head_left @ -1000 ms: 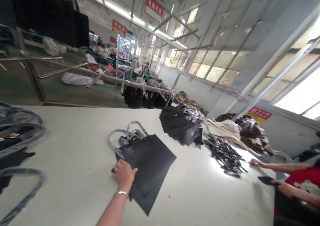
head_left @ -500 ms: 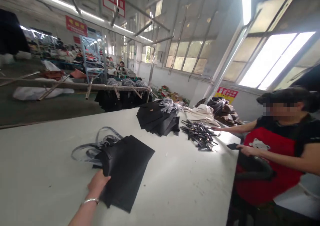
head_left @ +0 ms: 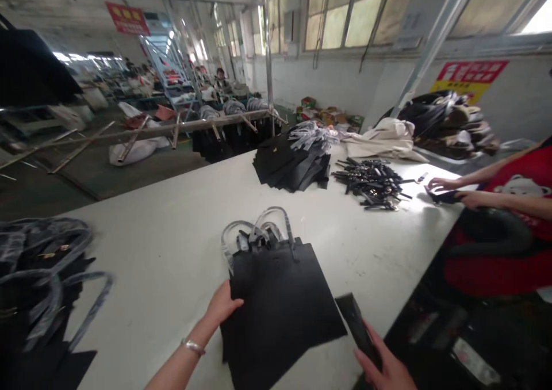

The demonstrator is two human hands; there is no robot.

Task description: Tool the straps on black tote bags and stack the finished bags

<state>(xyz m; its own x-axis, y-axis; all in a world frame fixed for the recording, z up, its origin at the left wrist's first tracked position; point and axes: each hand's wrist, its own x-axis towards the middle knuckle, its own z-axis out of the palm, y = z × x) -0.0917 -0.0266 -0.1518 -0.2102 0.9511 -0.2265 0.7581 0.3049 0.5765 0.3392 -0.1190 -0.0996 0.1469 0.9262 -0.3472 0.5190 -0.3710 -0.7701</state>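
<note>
Black bag stack [head_left: 280, 304] looks floppy, light, so grab the edge; left hand [head_left: 222, 306] pinches it there, right hand [head_left: 383, 370] clutches a black strip [head_left: 356, 324] alongside.

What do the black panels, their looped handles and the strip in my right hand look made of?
Black panels: matte, flat, clean-cut, probably leather or faux leather. Handles: grey sheen suggests clear plastic wrap. Black strip in right hand: same matte sheet, seemingly.
</note>
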